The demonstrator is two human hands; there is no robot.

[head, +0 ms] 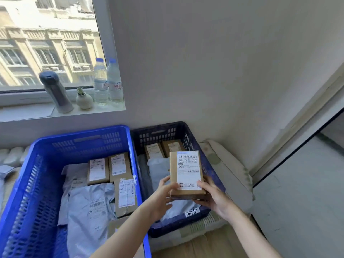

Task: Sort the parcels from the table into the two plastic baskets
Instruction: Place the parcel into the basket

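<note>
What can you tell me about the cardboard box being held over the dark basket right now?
The cardboard box is a small, flat, brown rectangular carton with a white shipping label covering most of its top face, printed with barcodes and text. It looks closed and undamaged. It is tilted with its label toward the camera, above the near part of the dark blue basket. The left hand grips its lower left edge and the right hand its lower right corner.

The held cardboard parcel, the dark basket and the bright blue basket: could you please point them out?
held cardboard parcel [187, 172]: head view, its white label.
dark basket [158, 129]: head view, far rim.
bright blue basket [81, 135]: head view, far rim.
</note>
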